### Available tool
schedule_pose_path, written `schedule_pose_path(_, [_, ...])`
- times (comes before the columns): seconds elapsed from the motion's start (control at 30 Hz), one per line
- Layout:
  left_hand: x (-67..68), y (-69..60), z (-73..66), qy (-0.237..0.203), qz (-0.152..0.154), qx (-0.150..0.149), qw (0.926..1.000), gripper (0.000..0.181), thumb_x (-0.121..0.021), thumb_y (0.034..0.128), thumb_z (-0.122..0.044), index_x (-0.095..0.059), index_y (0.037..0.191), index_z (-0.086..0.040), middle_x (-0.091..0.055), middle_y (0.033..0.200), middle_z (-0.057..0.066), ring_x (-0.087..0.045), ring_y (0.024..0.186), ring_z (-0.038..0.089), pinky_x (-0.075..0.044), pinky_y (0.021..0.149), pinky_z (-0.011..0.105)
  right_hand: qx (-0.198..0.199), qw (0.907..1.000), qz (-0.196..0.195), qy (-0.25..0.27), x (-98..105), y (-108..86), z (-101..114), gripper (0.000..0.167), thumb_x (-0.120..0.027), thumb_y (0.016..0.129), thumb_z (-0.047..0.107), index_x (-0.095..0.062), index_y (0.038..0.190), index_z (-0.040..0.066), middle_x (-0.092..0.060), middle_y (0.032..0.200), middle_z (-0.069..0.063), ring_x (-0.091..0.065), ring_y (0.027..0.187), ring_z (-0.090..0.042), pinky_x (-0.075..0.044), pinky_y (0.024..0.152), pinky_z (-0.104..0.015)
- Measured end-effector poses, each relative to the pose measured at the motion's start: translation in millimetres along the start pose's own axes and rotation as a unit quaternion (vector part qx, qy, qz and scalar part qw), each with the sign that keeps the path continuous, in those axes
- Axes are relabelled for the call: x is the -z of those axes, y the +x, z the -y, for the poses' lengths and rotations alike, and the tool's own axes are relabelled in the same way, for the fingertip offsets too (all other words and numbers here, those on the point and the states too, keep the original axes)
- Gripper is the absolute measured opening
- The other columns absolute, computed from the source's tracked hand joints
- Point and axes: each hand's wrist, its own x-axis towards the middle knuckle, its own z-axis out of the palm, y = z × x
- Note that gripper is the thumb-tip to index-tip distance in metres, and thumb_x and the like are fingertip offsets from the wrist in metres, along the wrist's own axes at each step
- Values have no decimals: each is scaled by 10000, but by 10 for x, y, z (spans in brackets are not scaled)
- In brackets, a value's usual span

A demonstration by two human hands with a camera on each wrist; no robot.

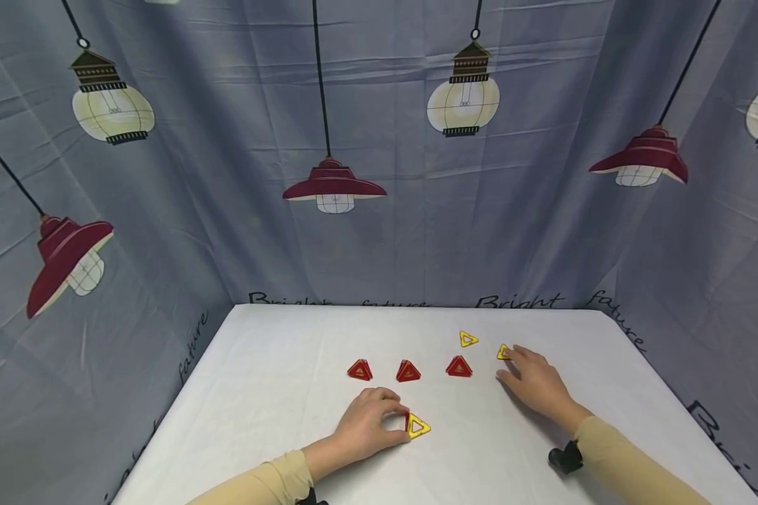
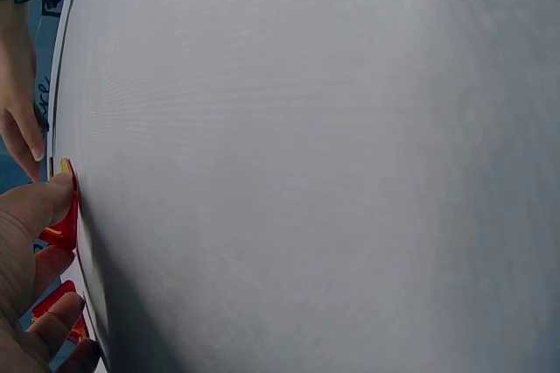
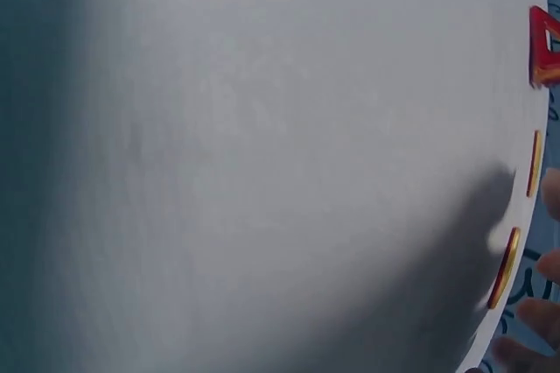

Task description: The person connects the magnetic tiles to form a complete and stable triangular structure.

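My left hand [image 1: 369, 425] pinches a joined red and yellow triangle tile piece [image 1: 422, 428] between thumb and fingers, near the middle front of the table. The yellow triangle faces right, with red along its left side. In the left wrist view the thumb [image 2: 45, 200] presses on this piece. My right hand [image 1: 538, 384] reaches over a yellow triangle tile [image 1: 502, 353] at the back right, its fingers loosely spread. The right wrist view shows that tile [image 3: 504, 270] flat on the table beside the fingers; whether they touch it I cannot tell. Another yellow triangle tile [image 1: 463, 340] lies to its left.
Three small red triangle pyramids stand in a row beyond my left hand: the left one [image 1: 359, 370], the middle one [image 1: 408, 372] and the right one [image 1: 459, 367]. They rest on a white table [image 1: 278, 351]. A grey curtain [image 1: 379, 245] printed with lamps hangs around it.
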Motion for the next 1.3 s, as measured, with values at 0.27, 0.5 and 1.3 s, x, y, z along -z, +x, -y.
schedule_pose_path(0.27, [1, 7, -18, -20, 18, 53, 10000, 385, -823, 845, -458, -773, 1176, -269, -611, 1249, -84, -531, 1190, 175, -436, 1024, 428, 80, 9981, 400, -460, -55, -27, 55, 712, -601, 1012, 443, -450, 1497, -54, -373, 1539, -328, -359, 1375, -559, -322, 1022, -740])
schedule_pose_path(0.5, [-14, 13, -14, 16, -6, 25, 10000, 388, -826, 844, -452, -773, 1179, -264, -612, 1246, -83, -530, 1184, 173, -436, 1021, 422, 87, 9972, 500, -547, -49, -71, 81, 698, -580, 1022, 438, -452, 1494, -60, -362, 1549, -322, -340, 1382, -569, -303, 1041, -740])
schedule_pose_path(1.3, [-10, 7, -9, -154, 152, 165, 9996, 399, -817, 855, -452, -770, 1194, -248, -601, 1278, -69, -513, 1204, 175, -470, 984, 367, 319, 9945, 986, -150, 19, -611, 374, 752, -607, 988, 535, -501, 1482, -23, -392, 1555, -272, -367, 1409, -504, -345, 1089, -642])
